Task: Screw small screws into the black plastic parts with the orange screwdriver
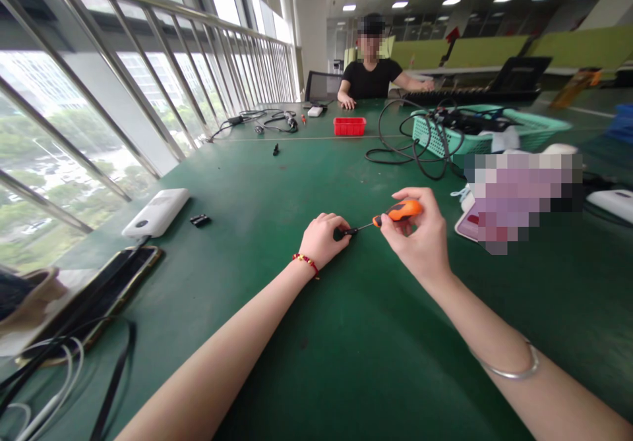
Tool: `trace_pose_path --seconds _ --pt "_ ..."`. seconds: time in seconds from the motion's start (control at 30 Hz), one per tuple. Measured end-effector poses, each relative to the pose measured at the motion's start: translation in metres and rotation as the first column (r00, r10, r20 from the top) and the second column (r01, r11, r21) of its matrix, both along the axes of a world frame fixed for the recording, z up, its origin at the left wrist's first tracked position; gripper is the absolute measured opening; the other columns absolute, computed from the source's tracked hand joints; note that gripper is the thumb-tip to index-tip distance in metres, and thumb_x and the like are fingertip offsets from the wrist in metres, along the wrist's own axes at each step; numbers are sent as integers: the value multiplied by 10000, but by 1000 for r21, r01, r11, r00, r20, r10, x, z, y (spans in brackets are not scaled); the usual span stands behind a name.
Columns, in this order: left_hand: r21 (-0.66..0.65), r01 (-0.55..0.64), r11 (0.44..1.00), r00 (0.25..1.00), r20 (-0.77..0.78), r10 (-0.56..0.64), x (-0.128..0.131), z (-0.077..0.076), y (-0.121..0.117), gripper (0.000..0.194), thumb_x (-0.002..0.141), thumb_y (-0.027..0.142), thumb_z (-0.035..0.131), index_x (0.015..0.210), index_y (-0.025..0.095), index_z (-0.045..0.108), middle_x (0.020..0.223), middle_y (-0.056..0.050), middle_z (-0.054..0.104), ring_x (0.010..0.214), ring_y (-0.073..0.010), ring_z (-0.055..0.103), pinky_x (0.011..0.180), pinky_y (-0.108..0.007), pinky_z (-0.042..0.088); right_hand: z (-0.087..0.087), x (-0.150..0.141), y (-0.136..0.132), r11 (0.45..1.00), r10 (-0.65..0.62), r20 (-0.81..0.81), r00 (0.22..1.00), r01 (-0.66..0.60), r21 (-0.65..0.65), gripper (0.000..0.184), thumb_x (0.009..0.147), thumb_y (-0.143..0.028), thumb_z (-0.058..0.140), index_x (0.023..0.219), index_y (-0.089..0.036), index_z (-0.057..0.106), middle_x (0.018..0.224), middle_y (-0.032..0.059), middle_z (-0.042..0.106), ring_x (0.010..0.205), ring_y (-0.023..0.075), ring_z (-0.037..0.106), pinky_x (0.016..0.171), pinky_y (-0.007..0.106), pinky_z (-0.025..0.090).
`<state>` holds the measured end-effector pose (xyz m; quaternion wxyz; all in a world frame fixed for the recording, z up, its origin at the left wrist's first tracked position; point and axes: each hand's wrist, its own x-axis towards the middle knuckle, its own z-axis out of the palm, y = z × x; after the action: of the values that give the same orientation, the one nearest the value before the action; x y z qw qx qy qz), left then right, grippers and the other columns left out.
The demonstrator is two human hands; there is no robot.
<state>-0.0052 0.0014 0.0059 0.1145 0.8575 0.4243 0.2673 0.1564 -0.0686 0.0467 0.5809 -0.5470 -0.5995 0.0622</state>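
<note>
My right hand (420,233) is closed around the orange and black handle of a screwdriver (403,211). Its thin metal shaft points left, and the tip meets a small black part (350,231). That part is pinched in the fingers of my left hand (324,236), just above the green table (277,296). Most of the part is covered by those fingers, so its kind cannot be made out. Another small black piece (200,220) lies on the table to the left of my hands.
A white power bank (157,213), a phone (113,296) and cables lie at left. Farther back are a red bin (349,126), a black piece (275,149) and a teal basket (539,124) with cables. A person (370,75) sits across the table. Metal railing (163,32) runs along the left.
</note>
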Motion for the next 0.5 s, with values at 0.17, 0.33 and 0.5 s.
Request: trace_pose_path --seconds 0.17,0.33,0.5 --pt "-5 -6 1000 1000 -1 6 1 1 0 70 736 192 586 784 202 636 823 -13 652 826 -180 560 759 -303 468 0 0 1 998 -62 85 995 64 -21 329 719 -407 620 958 -228 482 612 -55 520 513 130 528 524 242 408" --pt "-2 -6 1000 1000 -6 6 1 1 0 71 736 193 587 787 201 636 822 -14 652 828 -185 560 761 -307 468 0 -2 -2 997 -5 54 999 9 -74 183 743 -362 597 844 -224 533 589 -45 531 485 122 527 518 240 403" --pt "0 -4 1000 1000 3 4 0 1 0 69 733 188 588 781 199 636 821 -13 653 828 -185 558 761 -306 467 -2 -2 0 999 2 0 1000 -2 34 354 688 -284 629 997 -217 470 708 -40 528 483 101 486 498 234 414"
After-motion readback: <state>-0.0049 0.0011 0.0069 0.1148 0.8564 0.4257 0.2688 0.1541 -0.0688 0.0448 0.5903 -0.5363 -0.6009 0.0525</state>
